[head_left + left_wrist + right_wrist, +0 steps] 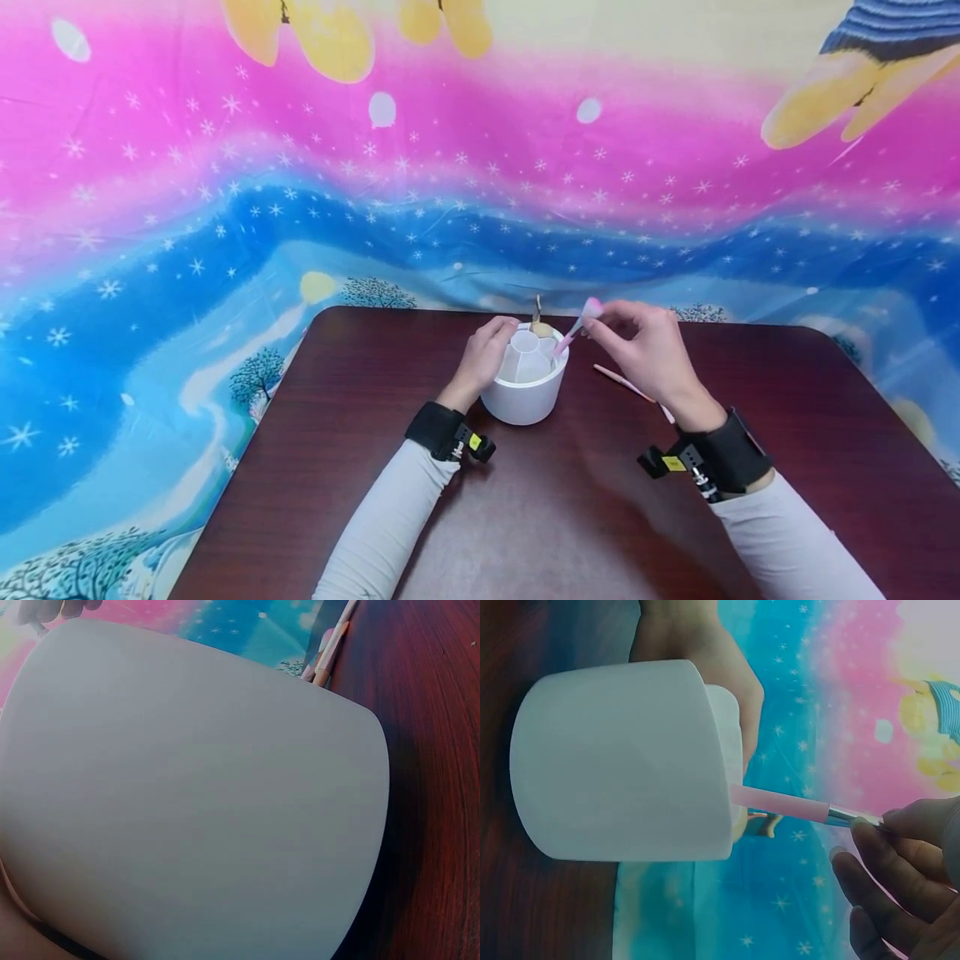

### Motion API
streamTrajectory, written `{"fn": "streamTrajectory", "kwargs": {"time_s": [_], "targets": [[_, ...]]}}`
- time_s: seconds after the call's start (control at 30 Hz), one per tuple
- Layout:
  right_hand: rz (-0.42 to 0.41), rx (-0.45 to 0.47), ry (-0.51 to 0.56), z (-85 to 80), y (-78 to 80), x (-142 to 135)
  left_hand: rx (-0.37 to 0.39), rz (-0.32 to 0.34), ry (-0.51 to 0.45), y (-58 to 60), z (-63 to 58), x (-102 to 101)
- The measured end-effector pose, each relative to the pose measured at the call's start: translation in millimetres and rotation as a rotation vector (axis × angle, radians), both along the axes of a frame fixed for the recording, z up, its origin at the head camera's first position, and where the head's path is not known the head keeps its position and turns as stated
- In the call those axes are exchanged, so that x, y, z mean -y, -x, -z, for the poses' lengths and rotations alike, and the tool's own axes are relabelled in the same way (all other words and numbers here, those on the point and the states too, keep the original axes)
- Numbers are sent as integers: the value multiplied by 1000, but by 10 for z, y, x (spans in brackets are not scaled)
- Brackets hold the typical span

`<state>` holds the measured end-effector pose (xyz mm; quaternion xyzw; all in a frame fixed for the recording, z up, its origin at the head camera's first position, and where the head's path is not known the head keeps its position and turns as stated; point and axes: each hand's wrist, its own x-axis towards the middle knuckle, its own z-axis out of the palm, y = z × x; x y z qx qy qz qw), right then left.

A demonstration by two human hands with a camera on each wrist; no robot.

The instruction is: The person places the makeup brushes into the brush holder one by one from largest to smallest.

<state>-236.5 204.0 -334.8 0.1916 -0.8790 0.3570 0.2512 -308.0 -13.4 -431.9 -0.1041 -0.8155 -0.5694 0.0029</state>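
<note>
A white round brush holder (522,406) with inner compartments stands upright on the table. My left hand (482,357) grips its left side, fingers at the rim; the right wrist view shows that hand (720,656) behind the holder (622,765). Between thumb and fingers, my right hand (651,348) pinches a makeup brush (784,802) by its silver ferrule. The brush's pink handle dips into the right side of the holder, while its pink bristles point up, tilted right. How deep the handle sits is hidden. In the left wrist view, the holder's wall (195,795) fills most of the picture.
At the holder's back, a beige item (542,330) with a thin upright part shows above the rim. Slim brushes (622,382) lie on the dark wooden table (337,467), partly under the right hand. A patterned cloth (450,167) hangs behind the table's far edge.
</note>
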Motion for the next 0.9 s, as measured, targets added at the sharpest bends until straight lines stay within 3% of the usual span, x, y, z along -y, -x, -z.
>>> {"fn": "streamTrajectory", "kwargs": {"time_s": [0.37,0.67,0.9], "targets": [[-33,104,31,111,-38,49,-4,-8,0,-3,-3,-5],[-13,192,11,222,-24,40,13,-9,-2,-9,5,-7],[12,188,-44,279,-4,-72,6,-1,-1,-8,-8,-7]]}}
